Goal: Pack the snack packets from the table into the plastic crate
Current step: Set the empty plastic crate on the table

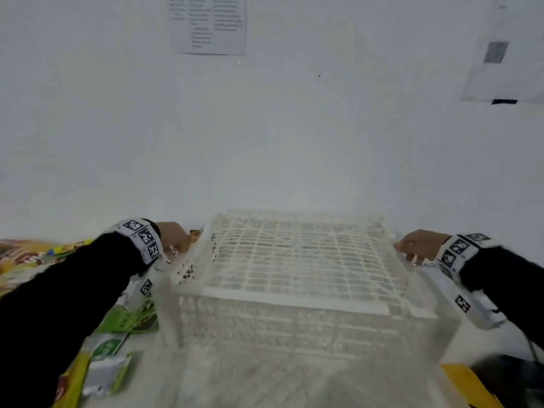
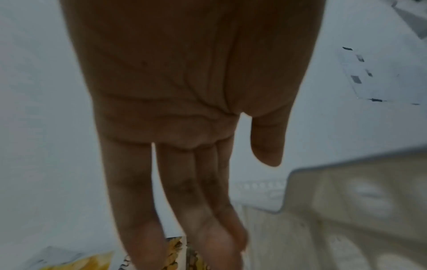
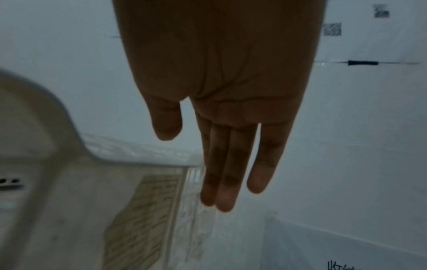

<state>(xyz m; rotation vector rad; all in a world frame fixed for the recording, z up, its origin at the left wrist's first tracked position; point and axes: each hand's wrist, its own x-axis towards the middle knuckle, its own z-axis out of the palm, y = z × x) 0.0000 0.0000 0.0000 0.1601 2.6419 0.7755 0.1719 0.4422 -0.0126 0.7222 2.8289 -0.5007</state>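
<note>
White wall papers (image 1: 207,24) carry unreadable blurred print; beside the crate (image 1: 290,269), left hand (image 2: 184,109) and right hand (image 3: 221,91) hang with straight, empty fingers.

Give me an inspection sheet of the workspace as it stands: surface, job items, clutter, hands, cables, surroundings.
Surface: pale table, blurred.
Job's things: white lattice plastic crate mid-table, seemingly upside down, its grid base up; snack packets lie left of it, none seen inside.
Clutter: yellow strip at the table's right near edge; printed white item by the crate's right side.
Grippers: left hand and right hand flank the crate, fingers straight, holding nothing.
Cables: one dark lead near the right sleeve.
Surroundings: white wall with taped paper sheets.
</note>
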